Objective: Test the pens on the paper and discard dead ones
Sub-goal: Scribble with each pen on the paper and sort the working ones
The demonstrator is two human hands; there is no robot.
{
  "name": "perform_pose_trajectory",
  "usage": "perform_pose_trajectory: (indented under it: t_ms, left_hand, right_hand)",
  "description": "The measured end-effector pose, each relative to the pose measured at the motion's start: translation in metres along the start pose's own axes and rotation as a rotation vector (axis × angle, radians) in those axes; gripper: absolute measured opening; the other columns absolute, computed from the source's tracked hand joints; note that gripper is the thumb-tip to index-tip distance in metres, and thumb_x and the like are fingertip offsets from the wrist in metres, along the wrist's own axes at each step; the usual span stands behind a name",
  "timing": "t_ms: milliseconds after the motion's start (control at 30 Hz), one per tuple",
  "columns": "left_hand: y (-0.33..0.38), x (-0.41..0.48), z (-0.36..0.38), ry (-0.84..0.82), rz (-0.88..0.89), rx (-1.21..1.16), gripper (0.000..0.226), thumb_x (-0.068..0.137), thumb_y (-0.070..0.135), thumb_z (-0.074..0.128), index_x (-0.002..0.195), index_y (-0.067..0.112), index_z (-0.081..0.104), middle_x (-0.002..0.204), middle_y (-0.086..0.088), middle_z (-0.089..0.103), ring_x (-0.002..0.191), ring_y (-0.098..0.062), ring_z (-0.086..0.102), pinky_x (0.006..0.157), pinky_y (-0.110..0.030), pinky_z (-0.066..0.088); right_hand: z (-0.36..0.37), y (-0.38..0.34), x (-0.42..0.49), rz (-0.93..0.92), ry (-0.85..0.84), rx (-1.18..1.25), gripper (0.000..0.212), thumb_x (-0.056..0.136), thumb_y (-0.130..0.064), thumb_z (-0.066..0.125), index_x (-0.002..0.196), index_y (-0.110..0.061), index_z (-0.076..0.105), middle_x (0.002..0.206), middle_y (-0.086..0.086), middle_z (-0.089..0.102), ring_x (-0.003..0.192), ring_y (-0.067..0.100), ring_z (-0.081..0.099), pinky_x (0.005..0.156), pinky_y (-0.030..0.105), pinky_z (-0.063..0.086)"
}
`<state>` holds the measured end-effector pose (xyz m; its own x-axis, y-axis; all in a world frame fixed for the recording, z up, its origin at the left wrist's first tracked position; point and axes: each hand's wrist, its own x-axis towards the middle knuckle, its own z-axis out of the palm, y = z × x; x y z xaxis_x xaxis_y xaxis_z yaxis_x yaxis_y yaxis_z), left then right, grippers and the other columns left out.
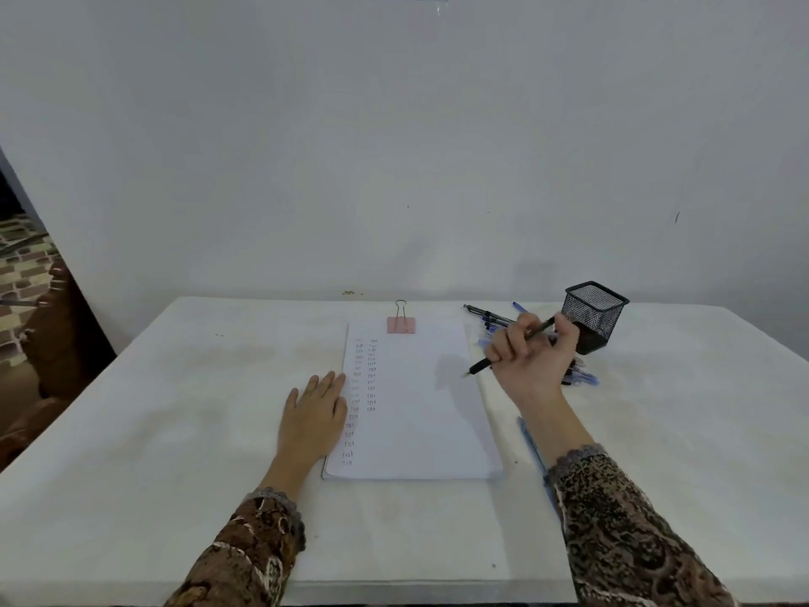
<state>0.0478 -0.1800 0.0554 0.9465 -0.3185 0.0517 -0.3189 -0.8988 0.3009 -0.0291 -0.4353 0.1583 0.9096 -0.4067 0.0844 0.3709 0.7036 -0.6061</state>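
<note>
Black pen poised at the sheet's right edge, test stroke not yet made.

The table [197, 387] carried the clipped paper [420, 422] at its middle. The left hand [313, 414] lay flat with straight fingers on the paper's left margin, and the right hand [532, 361] was curled round the pen. The likely slips: a wrist knocking the mesh cup [594, 313] just behind, scattering the loose pens [488, 318] beside it, or the black pen [480, 366] marking the table instead of the paper.
</note>
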Motion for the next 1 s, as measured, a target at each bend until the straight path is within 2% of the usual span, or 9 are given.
perform_pose_trajectory:
  t_ms: [133,233,333,400,500,600,667,833,1000]
  left_hand:
    - [-0.001,-0.001,0.001,0.007,0.005,-0.012,0.049,0.1,0.03,0.018,0.148,0.025,0.012,0.156,0.007,0.011,0.144,-0.013,0.006,0.117,-0.037,0.003]
    - [-0.001,-0.001,0.001,0.011,0.01,-0.015,0.049,0.1,0.03,0.018,0.148,0.025,0.013,0.156,0.007,0.011,0.144,-0.013,0.006,0.117,-0.038,0.003]
    - [-0.001,-0.001,0.0,0.015,0.014,-0.014,0.049,0.1,0.03,0.018,0.148,0.024,0.012,0.156,0.007,0.011,0.144,-0.013,0.006,0.117,-0.038,0.003]
    - [-0.002,-0.001,0.001,0.011,0.014,-0.006,0.049,0.1,0.031,0.018,0.148,0.025,0.012,0.156,0.007,0.01,0.144,-0.013,0.005,0.117,-0.038,0.003]
    - [-0.002,-0.001,0.001,0.011,0.016,-0.014,0.049,0.1,0.03,0.018,0.148,0.025,0.012,0.156,0.007,0.01,0.144,-0.013,0.005,0.117,-0.038,0.002]
    - [-0.003,0.0,0.001,0.008,0.017,-0.016,0.049,0.1,0.03,0.018,0.148,0.025,0.012,0.156,0.007,0.009,0.144,-0.013,0.005,0.116,-0.038,0.002]
    - [-0.003,0.001,0.001,0.004,0.016,-0.009,0.049,0.1,0.03,0.017,0.148,0.025,0.011,0.156,0.007,0.009,0.144,-0.013,0.004,0.116,-0.038,0.001]
    - [-0.002,0.0,-0.001,0.004,0.025,-0.023,0.049,0.1,0.03,0.018,0.148,0.024,0.012,0.156,0.006,0.01,0.144,-0.014,0.005,0.117,-0.039,0.002]
    - [-0.003,0.0,0.0,0.011,0.025,-0.018,0.049,0.1,0.03,0.018,0.148,0.024,0.013,0.156,0.006,0.011,0.144,-0.014,0.005,0.117,-0.039,0.003]
  right_hand:
    - [0.001,0.033,-0.005,0.045,0.11,0.271,0.029,0.062,-0.044,0.053,0.057,-0.017,0.062,0.038,-0.004,0.023,0.033,0.012,0.021,0.041,0.019,0.018]
    - [0.007,0.059,-0.005,0.113,0.166,0.326,0.04,0.072,-0.052,0.057,0.08,-0.014,0.064,0.043,-0.007,0.035,0.032,0.008,0.025,0.035,0.019,0.02]
    - [0.01,0.094,-0.004,0.259,0.191,0.287,0.036,0.098,-0.036,0.038,0.092,-0.007,0.059,0.054,0.002,0.059,0.039,0.007,0.049,0.039,0.018,0.042]
    - [0.008,0.116,-0.004,0.355,0.21,0.173,0.054,0.1,-0.045,0.025,0.094,-0.006,0.062,0.07,0.009,0.067,0.055,0.017,0.057,0.054,0.027,0.049]
    - [0.009,0.133,-0.005,0.383,0.248,-0.013,0.061,0.095,-0.056,0.029,0.085,-0.007,0.064,0.067,0.009,0.067,0.048,0.016,0.061,0.047,0.022,0.051]
    - [0.014,0.136,-0.006,0.336,0.221,-0.001,0.026,0.092,-0.016,0.056,0.068,-0.007,0.053,0.063,0.008,0.065,0.054,0.016,0.068,0.049,0.018,0.054]
    - [0.012,0.14,-0.003,0.308,0.167,-0.104,0.027,0.085,0.008,0.057,0.067,-0.009,0.049,0.06,0.006,0.06,0.05,0.013,0.064,0.05,0.015,0.052]
    - [0.012,0.144,-0.004,0.205,0.023,-0.421,0.023,0.082,0.015,0.058,0.073,-0.006,0.053,0.068,0.006,0.065,0.063,0.015,0.066,0.064,0.019,0.055]
    - [0.007,0.155,-0.011,-0.032,-0.028,-0.918,0.035,0.08,0.012,0.06,0.063,-0.014,0.042,0.064,0.005,0.046,0.048,0.005,0.047,0.052,0.015,0.04]
